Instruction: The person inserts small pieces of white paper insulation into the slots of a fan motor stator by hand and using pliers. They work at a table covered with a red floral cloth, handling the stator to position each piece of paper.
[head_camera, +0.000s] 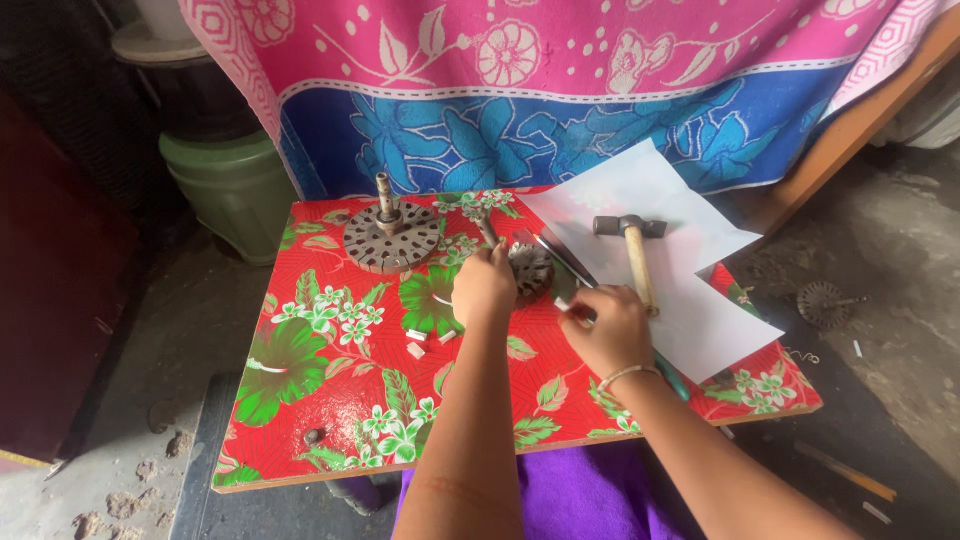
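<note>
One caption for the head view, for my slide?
Left hand holds a slotted metal rotor on a floral board; right hand beside a hammer.

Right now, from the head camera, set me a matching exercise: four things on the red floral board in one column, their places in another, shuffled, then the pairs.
Things:
1. wooden-handled hammer
2. large slotted round metal disc with a shaft
3. smaller toothed metal disc
4. small white scraps

Places:
A. at the left hand
B. on the white paper sheets
C. far left part of the board
D. on the board, left of the forearm

Pairs: 1-B, 2-C, 3-A, 4-D
</note>
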